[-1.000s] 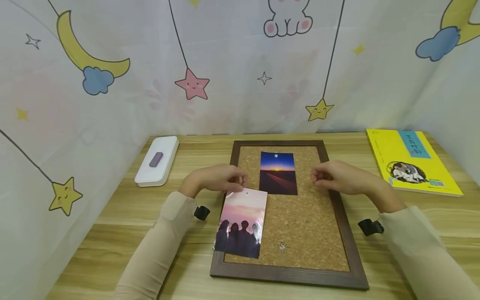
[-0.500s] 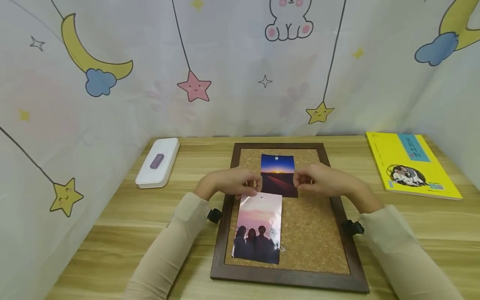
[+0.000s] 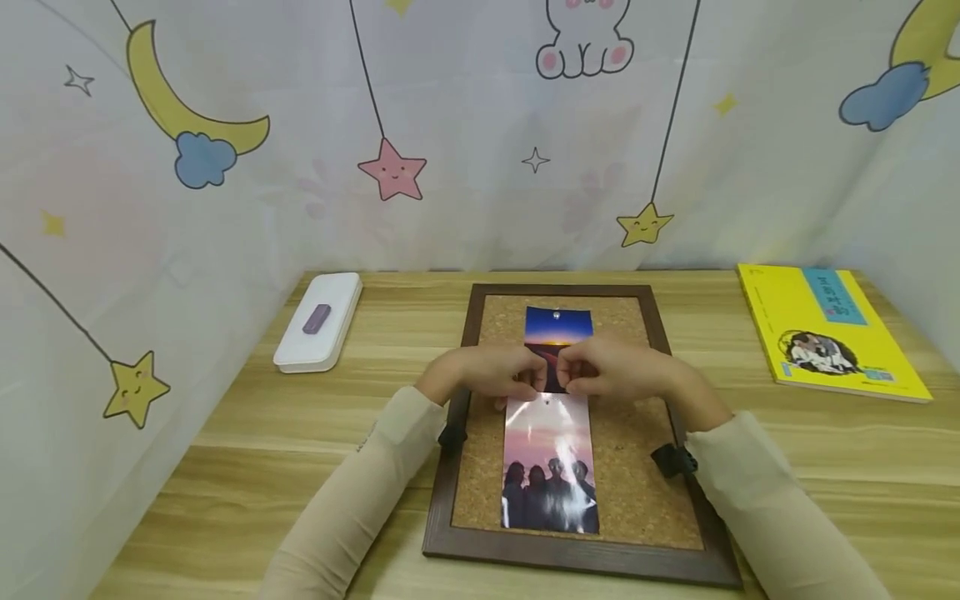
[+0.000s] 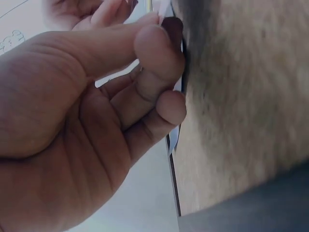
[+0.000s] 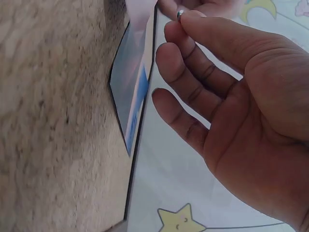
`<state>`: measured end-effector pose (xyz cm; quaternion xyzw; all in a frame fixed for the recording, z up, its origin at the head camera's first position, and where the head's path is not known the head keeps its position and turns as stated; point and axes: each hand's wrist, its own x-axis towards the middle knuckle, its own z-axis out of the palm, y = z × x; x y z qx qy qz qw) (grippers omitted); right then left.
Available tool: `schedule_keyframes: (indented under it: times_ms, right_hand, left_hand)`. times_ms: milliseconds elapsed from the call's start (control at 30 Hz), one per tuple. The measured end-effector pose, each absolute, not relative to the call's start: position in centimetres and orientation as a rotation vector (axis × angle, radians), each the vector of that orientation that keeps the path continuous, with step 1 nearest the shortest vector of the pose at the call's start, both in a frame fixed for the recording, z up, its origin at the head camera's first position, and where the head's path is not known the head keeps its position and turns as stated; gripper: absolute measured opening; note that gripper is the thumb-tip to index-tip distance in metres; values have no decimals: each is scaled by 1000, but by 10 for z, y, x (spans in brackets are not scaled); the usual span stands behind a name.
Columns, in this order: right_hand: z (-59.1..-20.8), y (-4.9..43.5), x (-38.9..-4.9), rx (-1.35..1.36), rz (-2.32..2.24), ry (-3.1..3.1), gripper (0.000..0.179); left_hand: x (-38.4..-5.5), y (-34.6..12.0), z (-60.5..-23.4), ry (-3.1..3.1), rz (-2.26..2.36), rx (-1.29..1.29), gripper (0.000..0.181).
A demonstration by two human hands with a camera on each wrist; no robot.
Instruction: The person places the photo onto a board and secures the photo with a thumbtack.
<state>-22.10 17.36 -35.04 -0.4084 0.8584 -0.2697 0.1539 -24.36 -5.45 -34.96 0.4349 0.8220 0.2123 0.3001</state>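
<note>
My left hand [image 3: 497, 369] pinches the top edge of a glossy pink-sky photo [image 3: 546, 446] showing silhouetted people. The photo hangs over the middle of a dark-framed cork board [image 3: 647, 492], a small hole near its top. Beside it, at that top edge, my right hand [image 3: 626, 367] has thumb and forefinger together; in the right wrist view a small shiny pin [image 5: 180, 14] shows at their tips, its shape mostly hidden. Above, a sunset photo [image 3: 558, 323] is fixed by a clear push pin [image 3: 557, 316], its lower part covered by my hands.
A white case [image 3: 318, 333] with a small purple block [image 3: 317, 318] on it lies at the back left of the wooden table [image 3: 247, 475]. At the back right is a yellow book [image 3: 817, 333]. A patterned curtain [image 3: 465, 108] stands behind.
My left hand has carried the pink photo rightward, from the board's left edge to its middle below the sunset photo. My right hand has moved left to meet it.
</note>
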Motion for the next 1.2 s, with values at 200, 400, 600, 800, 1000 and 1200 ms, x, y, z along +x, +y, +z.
schedule_keyframes:
  times_ms: [200,400,600,800,1000,1200]
  right_hand:
    - [-356,166,-220,-1166,-780,2418,10]
    - [-360,163,-221,-1180,-759,2403,11]
    - [-363,160,-220,-1131,-758,2369,11]
    - [-367,159,-219,-1088,-767,2328,6]
    - [-369,159,-220,-1064,-757,2331,9]
    - [-370,158,-222,-1034,-794,2323,8]
  left_hand:
    - [-241,-45,-355,2169,579,1112,4]
    - [-239,-40,-355,2282,482,1120,6]
    - [-239,-39,-357,2296,524,1110,6]
    - [-241,-43,-358,2309,507,1114,9]
    - [-241,-51,-353,2317,480,1015,11]
    - [-241,-52,-349,2307,491,974,10]
